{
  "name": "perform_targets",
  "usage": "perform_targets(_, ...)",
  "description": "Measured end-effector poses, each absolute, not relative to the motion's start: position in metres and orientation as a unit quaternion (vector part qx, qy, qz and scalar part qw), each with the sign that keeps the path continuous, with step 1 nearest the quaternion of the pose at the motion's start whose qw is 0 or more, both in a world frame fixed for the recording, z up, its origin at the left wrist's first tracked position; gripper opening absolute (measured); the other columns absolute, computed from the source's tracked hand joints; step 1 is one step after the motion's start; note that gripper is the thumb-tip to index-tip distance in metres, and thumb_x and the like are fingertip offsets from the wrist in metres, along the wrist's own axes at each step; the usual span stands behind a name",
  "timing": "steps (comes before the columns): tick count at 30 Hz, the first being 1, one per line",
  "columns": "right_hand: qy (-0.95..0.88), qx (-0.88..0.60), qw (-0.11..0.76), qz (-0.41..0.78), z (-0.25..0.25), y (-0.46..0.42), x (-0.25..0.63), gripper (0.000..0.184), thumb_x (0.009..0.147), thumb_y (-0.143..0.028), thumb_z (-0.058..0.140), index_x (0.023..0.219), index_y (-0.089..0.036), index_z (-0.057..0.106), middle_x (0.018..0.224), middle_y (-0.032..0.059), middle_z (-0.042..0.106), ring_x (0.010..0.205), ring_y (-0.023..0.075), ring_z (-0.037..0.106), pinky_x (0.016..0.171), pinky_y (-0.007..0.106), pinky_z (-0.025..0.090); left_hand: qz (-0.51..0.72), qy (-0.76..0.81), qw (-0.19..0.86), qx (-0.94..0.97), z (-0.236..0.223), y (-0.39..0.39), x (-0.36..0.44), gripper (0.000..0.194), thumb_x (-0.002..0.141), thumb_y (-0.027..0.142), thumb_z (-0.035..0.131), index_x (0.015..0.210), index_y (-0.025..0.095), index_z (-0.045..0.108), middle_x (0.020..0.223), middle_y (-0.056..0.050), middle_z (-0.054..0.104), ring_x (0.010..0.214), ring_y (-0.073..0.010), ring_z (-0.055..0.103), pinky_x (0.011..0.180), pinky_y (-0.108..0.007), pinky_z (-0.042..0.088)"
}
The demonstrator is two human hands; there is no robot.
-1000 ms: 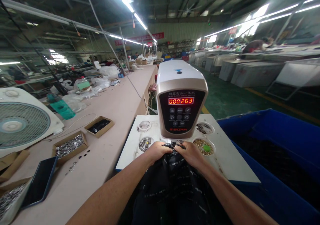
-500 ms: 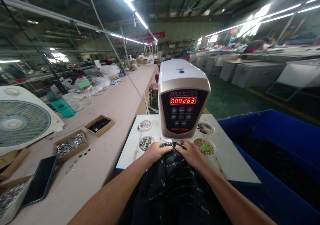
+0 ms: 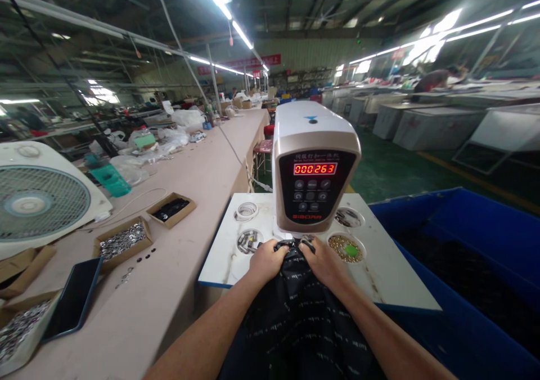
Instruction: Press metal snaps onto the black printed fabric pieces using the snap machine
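Black fabric with small white lettering point(image 3: 312, 307) hangs down toward me from beneath the head of a white and gold button-fastening machine point(image 3: 318, 143). My left hand point(image 3: 266, 260) grips the fabric's upper edge on the left, its fingers closed. On the right, my right hand point(image 3: 324, 262) pinches the same edge, thumb close to the other thumb. Both hands are right under the machine head, whose red display reads 000263. The machine's working point is hidden behind the hands and cloth.
The white machine table point(image 3: 400, 278) has round wells with metal parts, including gold pieces point(image 3: 343, 247). A blue bin point(image 3: 498, 290) with dark contents stands at right. On the left bench are a phone point(image 3: 71, 301), a box of metal rings point(image 3: 122, 242) and a fan point(image 3: 46, 194). A person point(image 3: 434, 80) bends over far right.
The view has shifted slightly, moving the machine rightward. My left hand's thumb has bent in, and the fabric is bunched closer between both hands. The display number is unchanged.
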State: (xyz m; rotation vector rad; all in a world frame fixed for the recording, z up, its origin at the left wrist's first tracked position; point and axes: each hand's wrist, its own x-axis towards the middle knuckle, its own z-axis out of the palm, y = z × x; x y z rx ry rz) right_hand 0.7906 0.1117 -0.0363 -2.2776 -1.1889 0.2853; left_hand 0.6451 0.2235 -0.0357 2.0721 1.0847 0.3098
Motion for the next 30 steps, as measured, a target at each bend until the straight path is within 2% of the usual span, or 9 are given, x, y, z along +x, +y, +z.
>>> perform_targets(21,-0.446,-0.844,0.277,0.112,-0.0383,0.1123,0.7920,0.038,0.101,-0.037,0.045,0.127,-0.019,0.066,0.112,0.0149,0.076,0.106,0.0303,0.069,0.085,0.034,0.044,0.120,0.424,0.384,0.811,-0.0359,0.2241,0.6461,0.028,0.089,0.046,0.053,0.083,0.022,0.065,0.098,-0.009,0.074,0.095,-0.0257,0.065,0.082,-0.034,0.043)
perform_targets(30,-0.438,-0.836,0.305,0.126,-0.0381,0.1128,0.7917,0.036,0.099,-0.037,0.046,0.124,-0.020,0.067,0.115,0.0129,0.076,0.111,0.0292,0.068,0.092,0.035,0.045,0.150,0.412,0.406,0.802,-0.0355,0.2256,0.6442,0.028,0.087,0.045,0.058,0.078,0.019,0.066,0.088,-0.007,0.073,0.090,-0.0233,0.064,0.081,-0.032,0.044)
